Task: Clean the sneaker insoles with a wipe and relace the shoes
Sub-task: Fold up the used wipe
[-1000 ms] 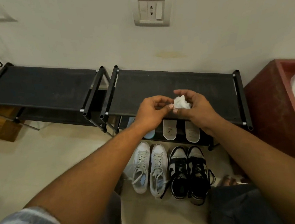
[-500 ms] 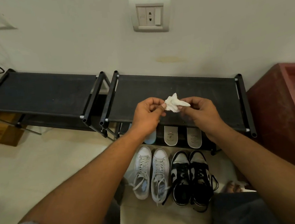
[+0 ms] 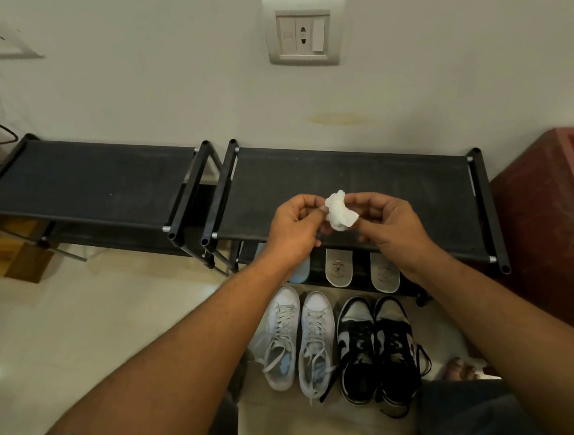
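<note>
In the head view, the left hand (image 3: pixel 295 230) and the right hand (image 3: pixel 392 224) pinch a crumpled white wipe (image 3: pixel 340 211) between them, above the front edge of the shoe rack (image 3: pixel 378 175). The wipe looks light, limp and easily torn, so gripping opposite edges should spread it. The insoles (image 3: pixel 338 267) lie on the rack's lower shelf, and the sneakers (image 3: pixel 357 342) stand on the floor just in front of the rack.

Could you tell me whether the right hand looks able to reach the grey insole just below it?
Probably yes: the grey insole juts out past the top shelf, right under the right hand, nothing between; that hand does pinch the wipe, though.
</note>
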Motion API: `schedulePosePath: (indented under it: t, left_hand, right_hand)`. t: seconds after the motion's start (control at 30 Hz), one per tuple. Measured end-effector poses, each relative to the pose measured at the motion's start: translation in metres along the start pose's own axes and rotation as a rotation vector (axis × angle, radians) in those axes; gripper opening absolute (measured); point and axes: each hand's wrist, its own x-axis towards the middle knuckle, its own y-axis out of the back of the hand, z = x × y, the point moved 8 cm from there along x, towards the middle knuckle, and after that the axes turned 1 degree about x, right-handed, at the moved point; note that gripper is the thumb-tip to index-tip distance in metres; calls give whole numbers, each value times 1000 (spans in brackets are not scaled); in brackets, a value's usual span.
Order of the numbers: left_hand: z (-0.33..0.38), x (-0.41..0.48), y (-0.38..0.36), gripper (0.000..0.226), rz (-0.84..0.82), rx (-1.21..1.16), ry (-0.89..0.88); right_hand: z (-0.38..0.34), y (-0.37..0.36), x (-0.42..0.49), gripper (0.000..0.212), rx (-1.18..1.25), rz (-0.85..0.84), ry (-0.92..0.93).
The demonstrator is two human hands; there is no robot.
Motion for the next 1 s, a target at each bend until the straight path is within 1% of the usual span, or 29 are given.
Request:
schedulePosePath:
  t: [0.07,0.13,0.2,0.27,0.3,0.33,0.4,0.47,0.53,0.63,0.73,0.83,0.93,1.0]
  left_hand:
    - [1,0,2,14,15,-10,4]
    - [2,-1,2,19,8,1,-11]
    - [5,-2,-2,34,-45,75,-62]
    - [7,-3,-7,53,-111,173,-149]
    - [8,-4,-9,56,-135,200,-189]
    - [9,-4,-11,53,-149,200,-219]
    - [12,-3,-9,32,-137,158,-239]
    - [14,-2,-1,14,-64,111,-219]
    - [12,-1,7,7,11,50,-154]
    - [1,2,13,13,64,-50,-37]
    - [-3,4,15,19,101,-121,23]
    - [-4,5,17,17,132,-156,39]
    - [-4,5,20,17,149,-206,55]
    - [-4,6,22,13,157,-258,61]
  right_hand:
    - [3,2,1,29,-13,34,-18]
    - [6,4,1,25,-32,58,-37]
    - [7,6,1,20,-40,73,-51]
    - [6,6,0,17,-67,70,-56]
    - [4,6,-1,15,-93,61,-51]
    - [3,5,-1,14,-116,54,-47]
    - [2,3,-2,12,-147,42,-47]
    - [3,1,-2,13,-175,10,-48]
    - [5,0,-1,13,-225,-15,-50]
    - [7,3,1,12,-257,8,-49]
    - [10,3,2,13,-187,19,-84]
    - [15,2,3,19,-49,38,-147]
    - [20,-2,3,25,123,20,-214]
    - [21,-4,2,26,162,-2,-230]
